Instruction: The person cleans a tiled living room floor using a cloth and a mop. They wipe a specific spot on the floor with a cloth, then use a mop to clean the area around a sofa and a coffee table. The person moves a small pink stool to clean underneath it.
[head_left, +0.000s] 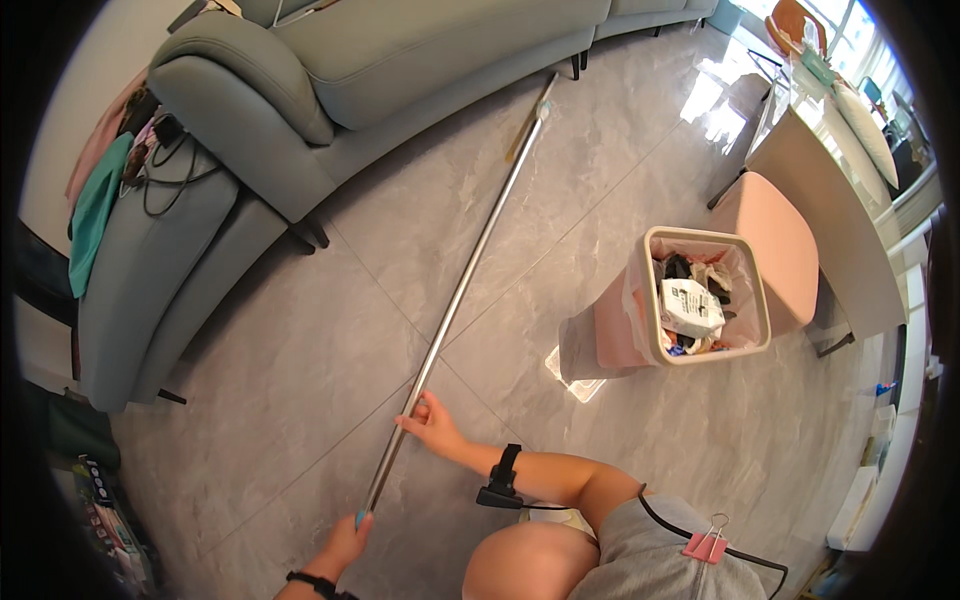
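A long silver pole (pixel 470 270) slants across the floor, from low in front of me up to the foot of the sofa. Its far end carries a pale joint (pixel 543 110) and a narrow head too small to make out; I cannot tell whether it is a mop or a broom. My left hand (pixel 345 545) is closed around the near end, where a bit of blue shows by the thumb. Farther up the shaft, my right hand (pixel 435 425) grips it between thumb and fingers. Black bands sit on both of my forearms.
A grey sofa (pixel 440 60) on thin dark legs curves along the left and back. Right of the pole stands a pink bin (pixel 625 310) with a liner and rubbish, beside a pink stool (pixel 775 240) and a table (pixel 830 210). Packages (pixel 105 520) lie at lower left.
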